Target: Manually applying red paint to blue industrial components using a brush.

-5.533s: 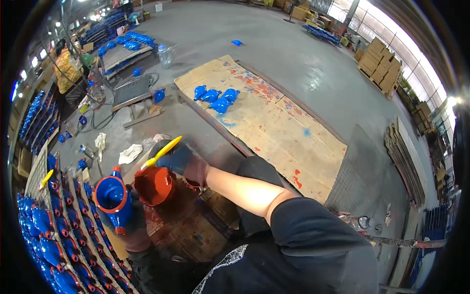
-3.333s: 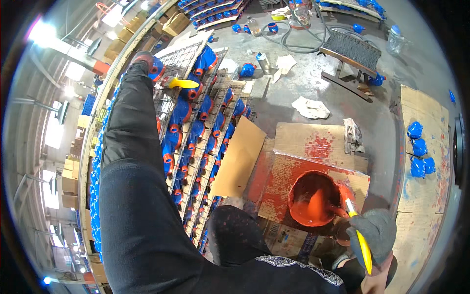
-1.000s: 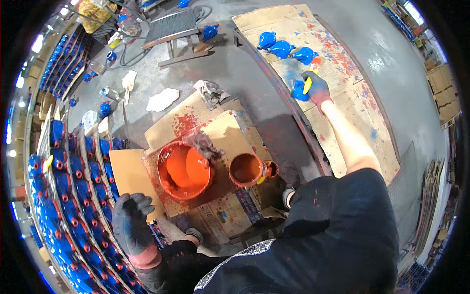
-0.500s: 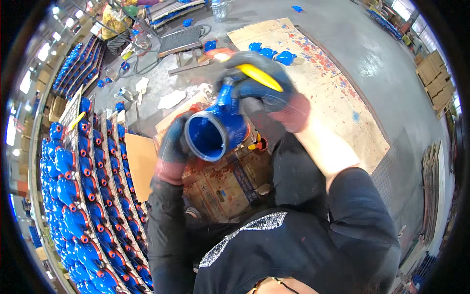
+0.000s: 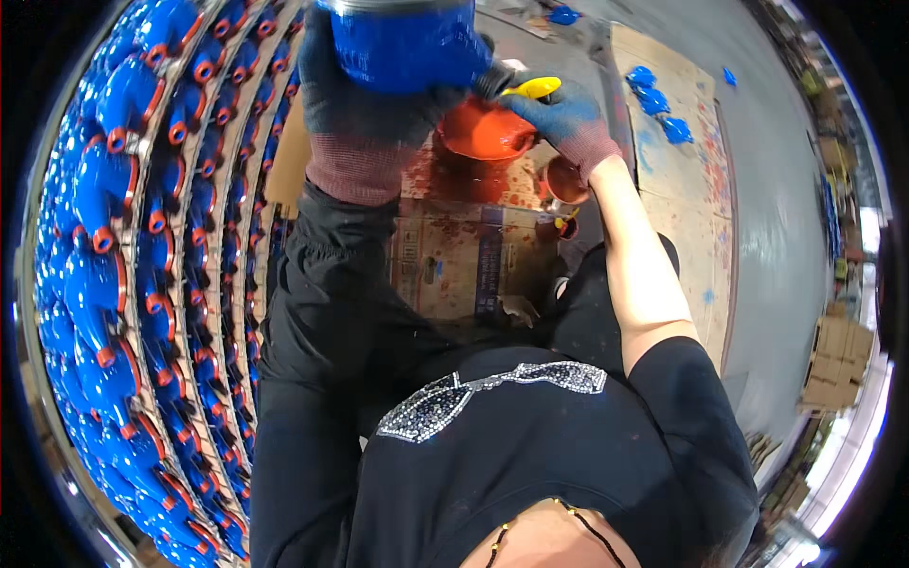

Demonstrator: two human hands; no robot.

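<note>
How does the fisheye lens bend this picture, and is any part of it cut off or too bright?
In the head view, the rows of blue parts curve strongly along the left rim; the blue part in the left hand is cut off by the top edge; the right hand stays sharp; bright glare washes out the lower right rim.

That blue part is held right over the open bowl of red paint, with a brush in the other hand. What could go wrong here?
The left hand holds the blue part above the red paint bowl; a slip could drop it in and splash paint. The right hand works a yellow-handled brush close by, so drips might land on the already stained cardboard or the dark clothing. The smaller paint cup sits near the right forearm and could be knocked over.
</note>
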